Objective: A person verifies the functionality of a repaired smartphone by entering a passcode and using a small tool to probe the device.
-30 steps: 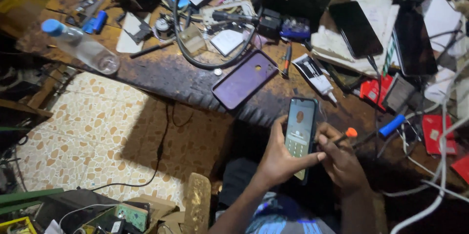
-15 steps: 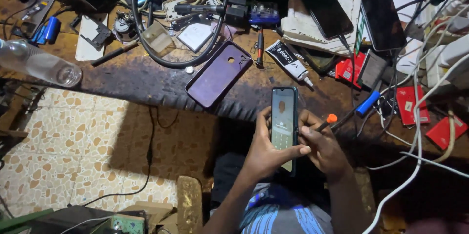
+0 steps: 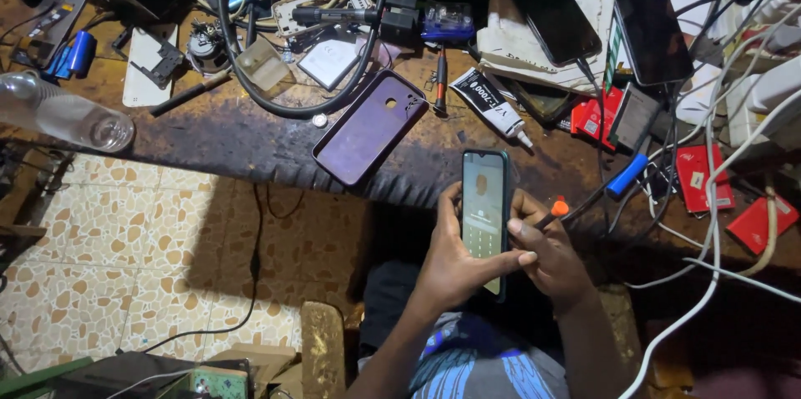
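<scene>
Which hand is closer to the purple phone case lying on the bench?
The left hand. It holds the lit phone just below and right of the purple phone case. The right hand, with an orange-tipped tool, sits farther right, beyond the phone.

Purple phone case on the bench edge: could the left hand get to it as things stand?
Probably yes. The purple phone case lies flat with nothing on top of it, just up and left of the left hand. That hand is busy holding the lit phone, so it would have to let go first.

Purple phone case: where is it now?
Head view, centre-left: the purple phone case lies on the workbench near its front edge, just right of the black cable loop, up-left of the lit phone.
</scene>
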